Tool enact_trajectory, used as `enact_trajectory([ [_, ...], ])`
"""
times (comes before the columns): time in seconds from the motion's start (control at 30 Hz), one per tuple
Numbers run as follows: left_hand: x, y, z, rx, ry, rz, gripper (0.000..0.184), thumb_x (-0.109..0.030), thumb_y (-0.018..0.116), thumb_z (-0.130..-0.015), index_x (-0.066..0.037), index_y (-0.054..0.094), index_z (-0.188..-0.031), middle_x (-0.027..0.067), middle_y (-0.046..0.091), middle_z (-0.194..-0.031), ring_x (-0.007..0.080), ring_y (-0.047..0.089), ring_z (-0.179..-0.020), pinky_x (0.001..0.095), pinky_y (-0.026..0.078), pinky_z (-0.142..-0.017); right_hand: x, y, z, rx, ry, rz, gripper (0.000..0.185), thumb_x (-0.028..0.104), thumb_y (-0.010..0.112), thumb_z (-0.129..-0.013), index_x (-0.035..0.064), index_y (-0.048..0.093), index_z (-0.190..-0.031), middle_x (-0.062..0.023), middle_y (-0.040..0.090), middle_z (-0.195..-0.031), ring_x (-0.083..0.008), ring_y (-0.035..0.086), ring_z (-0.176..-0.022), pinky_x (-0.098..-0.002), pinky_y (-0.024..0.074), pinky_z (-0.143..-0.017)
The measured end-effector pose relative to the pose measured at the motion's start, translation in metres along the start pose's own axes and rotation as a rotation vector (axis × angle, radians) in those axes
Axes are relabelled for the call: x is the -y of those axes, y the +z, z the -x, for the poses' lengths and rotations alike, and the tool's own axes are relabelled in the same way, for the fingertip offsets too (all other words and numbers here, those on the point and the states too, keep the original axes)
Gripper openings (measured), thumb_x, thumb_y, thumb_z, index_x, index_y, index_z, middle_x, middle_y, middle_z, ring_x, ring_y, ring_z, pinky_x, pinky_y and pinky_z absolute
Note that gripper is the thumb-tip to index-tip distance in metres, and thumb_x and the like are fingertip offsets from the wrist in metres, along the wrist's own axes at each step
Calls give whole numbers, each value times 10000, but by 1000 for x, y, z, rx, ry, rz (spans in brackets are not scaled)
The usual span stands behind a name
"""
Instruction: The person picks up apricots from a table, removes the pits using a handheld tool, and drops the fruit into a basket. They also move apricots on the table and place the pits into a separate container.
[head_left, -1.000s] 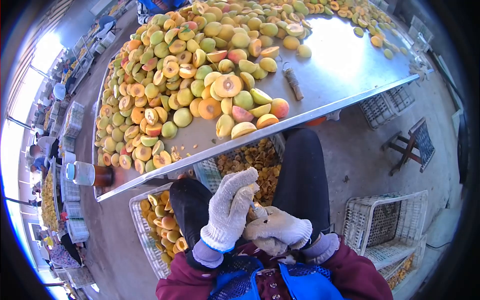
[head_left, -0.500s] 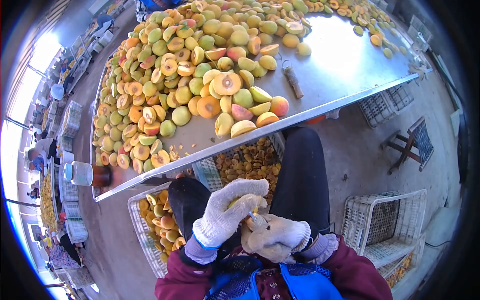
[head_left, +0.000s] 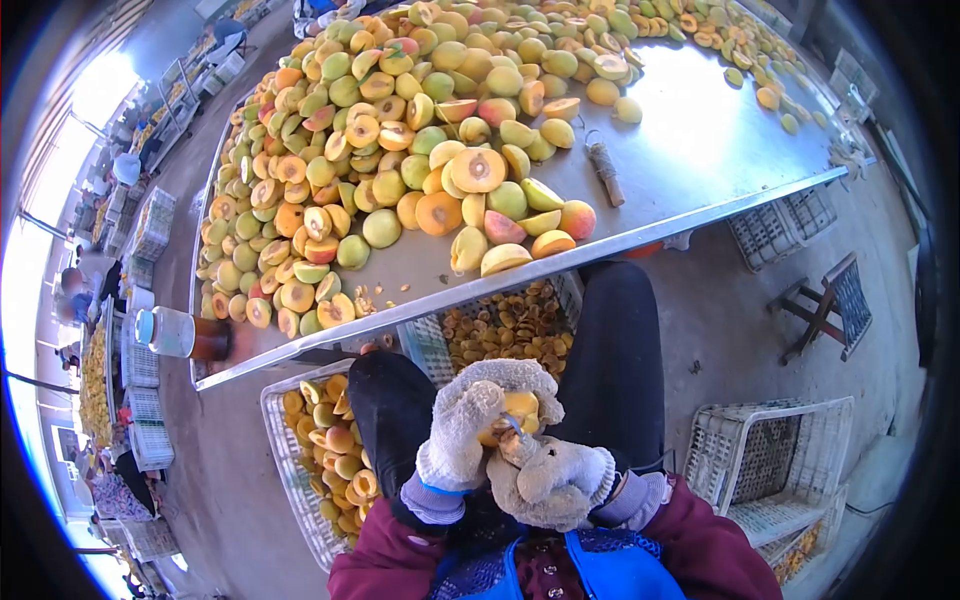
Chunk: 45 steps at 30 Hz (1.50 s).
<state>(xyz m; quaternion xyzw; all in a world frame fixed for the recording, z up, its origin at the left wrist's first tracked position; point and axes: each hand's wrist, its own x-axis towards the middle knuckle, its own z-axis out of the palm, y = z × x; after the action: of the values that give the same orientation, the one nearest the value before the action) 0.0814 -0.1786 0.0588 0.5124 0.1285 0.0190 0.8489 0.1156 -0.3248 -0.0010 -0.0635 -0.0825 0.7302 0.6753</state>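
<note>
My left hand [head_left: 487, 418], in a pale knitted glove, is closed around a yellow peach half [head_left: 521, 406] above my lap. My right hand [head_left: 553, 484], in a similar stained glove, grips a small pitting tool [head_left: 515, 443] with a metal end against the peach. The glove fingers hide most of its handle. Below my hands, between my knees, a crate holds pitted remains [head_left: 512, 325]. Cut peach halves [head_left: 478, 170] and whole-looking ones are heaped on the metal table [head_left: 440, 285] ahead.
Another tool [head_left: 605, 175] with a wrapped handle lies on the table beside a jar of brown liquid [head_left: 185, 334] at its left corner. A crate of peach halves [head_left: 335, 440] stands left of my legs. At right are a stacked crate [head_left: 770, 460] and a folding stool [head_left: 832, 305].
My left hand has turned, and more of the peach now shows between its fingers. The tool in my right hand stays close against the fruit. The whole view has shifted slightly.
</note>
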Motion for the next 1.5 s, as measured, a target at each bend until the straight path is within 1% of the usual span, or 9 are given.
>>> enact_trajectory([
  [0.17, 8, -11, -6, 121, 22, 13, 541, -490, 525, -951, 5, 535, -1172, 173, 632, -967, 276, 655, -804, 357, 566, -702, 7, 21, -4, 74, 100, 59, 291, 241, 755, -820, 18, 601, -926, -39, 584, -795, -76, 551, -630, -219, 464, -551],
  [0.2, 10, -18, -15, 160, -324, 719, 551, -472, 533, -959, 6, 505, -1231, 139, 627, -1004, 256, 671, -840, 288, 542, -615, 9, 26, -4, 147, 213, 140, 282, 221, 760, -813, 14, 603, -922, -38, 583, -796, -80, 550, -648, -219, 466, -576],
  [0.5, -26, -121, 65, -694, 67, -330, 428, -412, 578, -949, -59, 576, -1191, 86, 635, -1034, 217, 671, -894, 275, 559, -634, 30, 28, 1, -285, -2, 367, 219, 240, 701, -866, 47, 615, -924, 14, 579, -738, -64, 542, -607, -223, 447, -562],
  [0.7, -34, -119, 81, -519, 76, -909, 537, -214, 794, -765, 25, 601, -1206, 147, 569, -1263, 230, 512, -1215, 403, 408, -1040, 23, 19, -12, -224, 149, 369, 232, 262, 685, -884, 57, 607, -960, 14, 589, -747, -53, 536, -575, -199, 425, -505],
  [0.8, -33, -53, 46, -87, 186, -86, 375, -108, 761, -808, 28, 640, -1136, 154, 563, -1281, 213, 554, -1166, 359, 444, -997, 22, 30, -18, -147, 237, 290, 212, 244, 681, -886, 60, 605, -956, 10, 593, -734, -51, 530, -565, -189, 419, -494],
  [0.87, -41, -53, 37, 73, -71, -522, 277, -47, 726, -841, 23, 647, -1097, 122, 629, -1164, 176, 619, -1029, 309, 489, -920, 26, 22, -15, -130, 341, 232, 252, 264, 703, -867, 52, 614, -970, -8, 611, -738, -52, 555, -604, -202, 437, -529],
  [1.0, -59, -45, -1, 25, -181, -595, 191, -56, 692, -854, 20, 654, -1026, 86, 669, -977, 143, 622, -907, 292, 502, -835, 6, 10, -22, -909, -435, 1206, 349, 332, 748, -825, 77, 610, -1020, -39, 645, -773, -53, 571, -604, -214, 429, -496],
  [1.23, -11, -87, -139, -186, 580, -1436, 387, -174, 666, -851, -127, 621, -1232, 119, 662, -1133, 246, 628, -1051, 340, 471, -940, 29, 37, -14, -886, -255, 651, 285, 313, 678, -888, 85, 580, -1028, 3, 586, -777, -42, 509, -609, -192, 400, -515],
  [1.5, -23, -100, -147, -200, 21, 17, 422, -282, 574, -947, -38, 512, -1285, 111, 614, -1139, 225, 640, -954, 334, 561, -781, 27, 28, -7, -955, -349, 1037, 386, 298, 685, -900, 89, 553, -1196, -14, 611, -780, -63, 572, -655, -252, 478, -586],
])
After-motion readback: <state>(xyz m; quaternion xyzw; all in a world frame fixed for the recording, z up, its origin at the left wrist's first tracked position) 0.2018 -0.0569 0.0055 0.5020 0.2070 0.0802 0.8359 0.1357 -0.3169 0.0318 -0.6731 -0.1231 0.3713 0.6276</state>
